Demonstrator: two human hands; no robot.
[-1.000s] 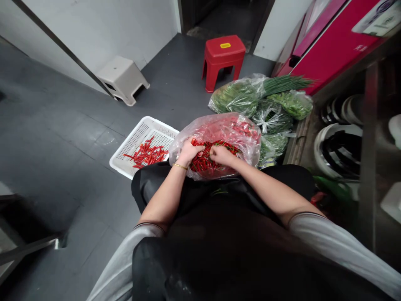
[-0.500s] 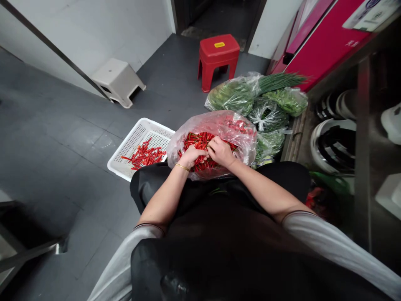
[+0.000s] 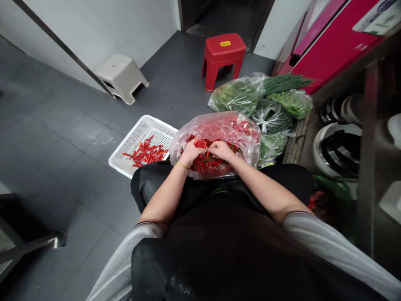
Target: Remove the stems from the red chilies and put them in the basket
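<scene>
The left hand holds thin red chilies; the right hand pinches one, over a see-through plastic bag.

The head-worn camera looks forward and steeply down.

Sits with knees spread and upper arms angled outward. Bends both arms and reaches forward, slanting the left forearm and the right forearm inward toward each other. Holds the left wrist close to straight, with the left grip folded closed and its thumb stretched across toward the right. Lines up the right wrist with its forearm, turning the back of the right grip upward, with fingers curled and tips drawn into a pinch. Brings both sets of fingertips close together, too small to tell whether touching.
</scene>
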